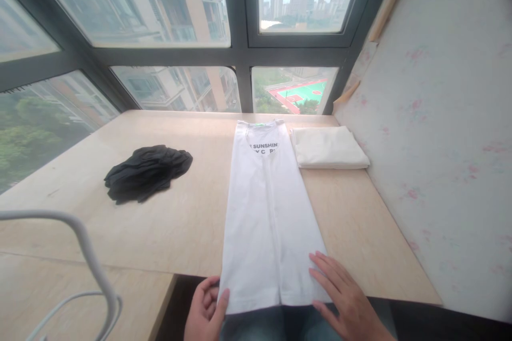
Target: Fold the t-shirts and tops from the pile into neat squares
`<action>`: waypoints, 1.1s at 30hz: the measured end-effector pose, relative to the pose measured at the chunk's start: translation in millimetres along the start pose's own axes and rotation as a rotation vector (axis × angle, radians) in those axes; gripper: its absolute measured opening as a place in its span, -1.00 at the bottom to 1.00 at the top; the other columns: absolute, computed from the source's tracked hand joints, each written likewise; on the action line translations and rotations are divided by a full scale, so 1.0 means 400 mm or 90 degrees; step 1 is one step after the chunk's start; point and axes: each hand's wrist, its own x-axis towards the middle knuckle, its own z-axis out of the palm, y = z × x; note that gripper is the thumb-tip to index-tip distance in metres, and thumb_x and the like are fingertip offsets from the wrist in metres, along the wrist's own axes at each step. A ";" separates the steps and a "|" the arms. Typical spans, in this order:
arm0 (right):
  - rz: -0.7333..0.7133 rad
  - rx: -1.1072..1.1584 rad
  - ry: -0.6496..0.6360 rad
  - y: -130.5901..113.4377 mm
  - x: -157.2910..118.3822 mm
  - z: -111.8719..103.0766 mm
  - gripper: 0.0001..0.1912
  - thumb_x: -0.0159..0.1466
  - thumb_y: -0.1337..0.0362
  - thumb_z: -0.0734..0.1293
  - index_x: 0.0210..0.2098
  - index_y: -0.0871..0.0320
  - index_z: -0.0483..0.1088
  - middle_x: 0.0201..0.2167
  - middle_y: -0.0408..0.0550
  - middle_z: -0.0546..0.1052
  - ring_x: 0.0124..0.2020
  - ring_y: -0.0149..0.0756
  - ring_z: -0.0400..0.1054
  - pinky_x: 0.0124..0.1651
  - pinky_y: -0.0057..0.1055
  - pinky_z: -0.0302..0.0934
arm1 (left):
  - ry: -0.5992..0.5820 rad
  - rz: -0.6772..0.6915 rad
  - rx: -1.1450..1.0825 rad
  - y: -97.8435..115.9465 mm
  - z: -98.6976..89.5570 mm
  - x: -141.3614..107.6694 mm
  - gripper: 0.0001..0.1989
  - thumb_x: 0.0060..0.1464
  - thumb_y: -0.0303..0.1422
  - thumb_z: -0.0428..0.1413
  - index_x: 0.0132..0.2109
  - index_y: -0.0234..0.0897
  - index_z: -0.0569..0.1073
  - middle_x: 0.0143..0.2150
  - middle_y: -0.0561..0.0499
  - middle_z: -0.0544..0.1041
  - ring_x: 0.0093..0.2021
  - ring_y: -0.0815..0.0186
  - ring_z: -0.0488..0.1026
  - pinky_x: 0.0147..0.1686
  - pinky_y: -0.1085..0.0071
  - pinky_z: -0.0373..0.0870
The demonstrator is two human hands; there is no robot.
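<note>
White shirt is stretching lengthwise toward upper centre, left hand pinching its near corner, right hand lying open opposite.

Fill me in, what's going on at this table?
A person has a white shirt laid out as a long, narrow strip on the table, neckline toward the windows. The left hand is at its near left corner, fingers curled; whether they grip it is unclear. The right hand rests spread at the near right corner. A folded white cloth lies right of the neckline, and a crumpled black cloth lies off to the left.
</note>
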 end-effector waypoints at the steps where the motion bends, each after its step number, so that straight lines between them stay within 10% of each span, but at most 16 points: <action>1: -0.017 -0.012 -0.008 0.005 -0.006 -0.002 -0.17 0.23 0.21 0.35 0.40 -0.27 -0.05 0.33 -0.08 0.23 0.33 0.03 0.13 0.22 0.12 0.29 | 0.032 0.078 0.086 -0.008 -0.005 0.001 -0.46 -0.01 0.00 0.21 -0.01 -0.27 0.39 -0.30 -0.04 0.57 -0.32 0.16 0.55 -0.31 0.27 0.52; 6: -0.065 -0.095 0.018 0.014 -0.024 0.011 -0.23 0.20 0.47 0.22 0.38 -0.06 0.09 0.34 -0.05 0.23 0.36 -0.09 0.10 0.28 -0.02 0.25 | 0.142 0.656 0.504 -0.021 -0.015 0.011 -0.74 0.15 -0.36 0.14 0.00 -0.15 0.51 -0.03 -0.08 0.56 -0.01 0.16 0.51 0.01 0.24 0.42; 10: -0.092 -0.125 0.083 0.002 -0.010 0.015 -0.40 0.19 0.55 0.17 0.19 0.12 0.35 0.28 0.03 0.33 0.33 -0.08 0.14 0.28 0.00 0.22 | 0.012 0.849 0.609 0.016 0.021 0.008 -0.61 0.14 -0.34 0.16 0.13 -0.21 0.44 0.14 -0.15 0.47 0.16 0.11 0.39 0.13 0.20 0.33; 16: -0.118 -0.078 0.135 -0.025 0.033 -0.020 -0.59 0.28 0.51 0.19 0.04 0.12 0.45 0.02 -0.01 0.55 0.12 -0.17 0.39 0.18 -0.13 0.32 | -0.078 0.869 0.635 0.033 0.132 -0.009 -0.47 0.10 -0.06 0.16 0.15 -0.21 0.42 0.15 -0.14 0.47 0.13 0.06 0.38 0.12 0.10 0.34; 21: -0.059 -0.019 0.188 -0.035 0.062 -0.052 -0.66 0.34 0.46 0.20 0.02 0.10 0.47 -0.13 -0.02 0.60 -0.07 -0.24 0.50 0.01 -0.29 0.44 | -0.004 0.803 0.572 0.010 0.177 -0.012 -0.54 0.07 -0.46 0.03 0.13 -0.18 0.44 0.12 -0.08 0.50 0.11 0.07 0.39 0.14 0.06 0.32; 33: -0.019 0.043 0.205 -0.016 0.080 -0.081 -0.70 0.33 0.45 0.21 -0.06 0.08 0.49 -0.22 -0.05 0.62 -0.18 -0.31 0.55 -0.07 -0.42 0.46 | -0.014 0.850 0.523 0.056 -0.038 0.062 -0.69 0.18 -0.53 0.04 0.02 -0.20 0.51 -0.09 -0.01 0.61 -0.08 0.29 0.54 0.03 0.40 0.44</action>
